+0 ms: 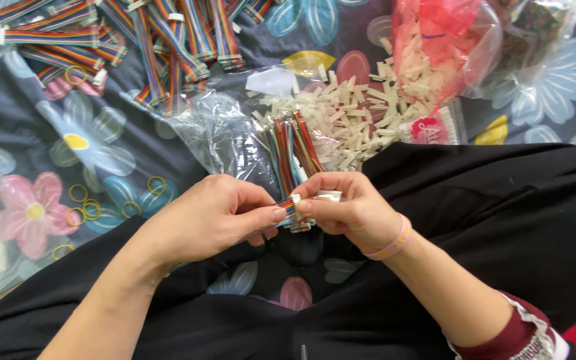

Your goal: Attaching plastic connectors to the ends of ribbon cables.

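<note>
Single view, head-mounted, looking steeply down and slightly forward over the wearer's lap. Close range: the left hand (211, 217) and right hand (348, 210) sit near frame centre, both forearms entering from the near edge. Near half of the frame is filled by black trousers (501, 213). Far half shows the flowered cloth (88, 143) on the floor, out to the bundles of striped ribbon cable (161, 40) far left and a pink plastic bag (445, 40) far right. No second view, so no overlap.
</note>
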